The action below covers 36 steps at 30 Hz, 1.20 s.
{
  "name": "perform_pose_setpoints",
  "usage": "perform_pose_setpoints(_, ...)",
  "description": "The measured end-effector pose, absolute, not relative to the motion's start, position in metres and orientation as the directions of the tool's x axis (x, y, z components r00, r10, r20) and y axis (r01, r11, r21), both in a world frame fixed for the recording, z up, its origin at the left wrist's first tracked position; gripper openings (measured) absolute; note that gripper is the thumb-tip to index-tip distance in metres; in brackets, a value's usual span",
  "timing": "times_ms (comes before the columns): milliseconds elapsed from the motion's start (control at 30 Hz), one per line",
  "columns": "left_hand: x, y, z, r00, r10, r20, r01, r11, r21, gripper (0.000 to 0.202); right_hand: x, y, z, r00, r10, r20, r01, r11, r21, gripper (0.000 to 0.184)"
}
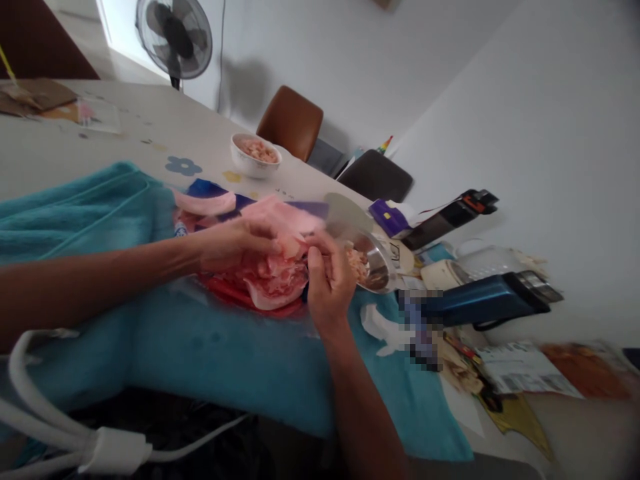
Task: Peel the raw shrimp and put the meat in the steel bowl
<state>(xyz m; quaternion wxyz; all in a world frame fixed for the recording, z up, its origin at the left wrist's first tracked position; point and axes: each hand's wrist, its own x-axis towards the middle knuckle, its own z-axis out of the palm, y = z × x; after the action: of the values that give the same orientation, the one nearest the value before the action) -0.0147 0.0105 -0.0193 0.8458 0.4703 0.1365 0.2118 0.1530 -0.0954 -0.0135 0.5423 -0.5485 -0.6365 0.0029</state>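
My left hand (245, 243) pinches a pale pink piece of pomelo (291, 247) between thumb and fingers. At its other side my right hand (331, 277) has its fingers curled, thumb and fingertips closed at the edge of the same piece. Beneath both hands lies a heap of pink peel and membrane (275, 287) on a red and blue plastic bag (225, 293). A thick curved strip of pink peel (205, 203) rests at the heap's far left. Close to my right hand, a metal bowl (383, 267) holds small pinkish pieces.
A white bowl (255, 165) of pink flesh pieces stands farther back on the table. A teal cloth (225, 360) covers the near edge. Bottles, including a blue one (490, 300), and a crumpled tissue (383, 327) are on the right. White cables (120, 450) hang at lower left.
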Motion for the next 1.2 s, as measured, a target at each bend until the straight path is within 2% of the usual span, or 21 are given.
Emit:
perform_pose_setpoints(133, -0.014, 0.008, -0.015, 0.867, 0.498, -0.02, -0.227, 0.43, 0.874, 0.018, 0.152, -0.098, -0.009, 0.25, 0.643, 0.724, 0.747, 0.348, -0.567, 0.022)
perform_pose_setpoints(333, -0.014, 0.007, -0.013, 0.856, 0.515, -0.045, -0.184, 0.385, 0.904, 0.023, 0.148, -0.096, -0.012, 0.127, 0.754, 0.644, 0.677, 0.409, -0.612, 0.023)
perform_pose_setpoints(533, -0.013, 0.005, -0.012, 0.86, 0.507, -0.061, -0.167, 0.391, 0.905, 0.021, 0.144, -0.094, -0.014, 0.063, 0.802, 0.593, 0.687, 0.396, -0.609, 0.028)
perform_pose_setpoints(800, -0.012, 0.002, -0.012, 0.848, 0.501, -0.173, -0.067, 0.425, 0.903, 0.015, 0.139, -0.09, -0.022, 0.059, 0.847, 0.528, 0.649, 0.37, -0.665, 0.019)
perform_pose_setpoints(967, -0.012, 0.004, -0.015, 0.875, 0.459, -0.151, -0.072, 0.432, 0.899, 0.017, 0.14, -0.091, -0.02, 0.062, 0.851, 0.522, 0.65, 0.362, -0.668, 0.022)
perform_pose_setpoints(1200, -0.015, 0.01, -0.013, 0.922, 0.375, -0.094, -0.075, 0.411, 0.909, 0.021, 0.141, -0.092, -0.015, 0.112, 0.852, 0.511, 0.578, 0.363, -0.731, 0.023)
